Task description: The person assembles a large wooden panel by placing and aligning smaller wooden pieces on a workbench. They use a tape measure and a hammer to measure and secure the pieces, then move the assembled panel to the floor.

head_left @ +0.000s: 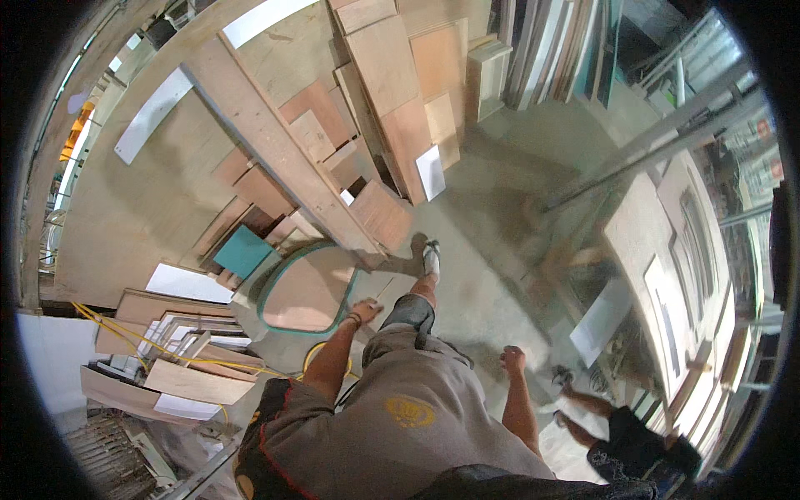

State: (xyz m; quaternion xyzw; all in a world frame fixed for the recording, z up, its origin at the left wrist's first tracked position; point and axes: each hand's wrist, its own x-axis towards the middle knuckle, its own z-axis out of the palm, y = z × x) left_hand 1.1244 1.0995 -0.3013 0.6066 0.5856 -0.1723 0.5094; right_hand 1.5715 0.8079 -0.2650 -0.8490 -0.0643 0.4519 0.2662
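Rounded panel: smooth pinkish-brown face, curved corners and a green rim; it is on the left part of the floor, just beside the left hand.
Left hand: a band circles the wrist; the fingers look partly bent, but blur hides how far apart they are; nothing shows in the grasp, and I cannot tell whether the hand touches the rim.
Right hand: over the floor, well apart from the panel; the fingers look loosely curled, and I cannot tell whether they press together; nothing shows in the grasp.
Plank: long, narrow and straight, brown wood, slanting across the large plywood sheet, its lower end near the panel.
Offcuts: flat wooden rectangles crowd around the plank; a matte green square is near the panel, with a white piece on its other side.
Wooden box: at the floor's near left, with thin brown walls; stacked strips with white edges fill it, and a yellow cord runs across.
Worktop: pale and flat, at the floor's right; a white sheet with a dark slit lies toward its near end.
Other person: in dark clothes, near the worktop's near corner.
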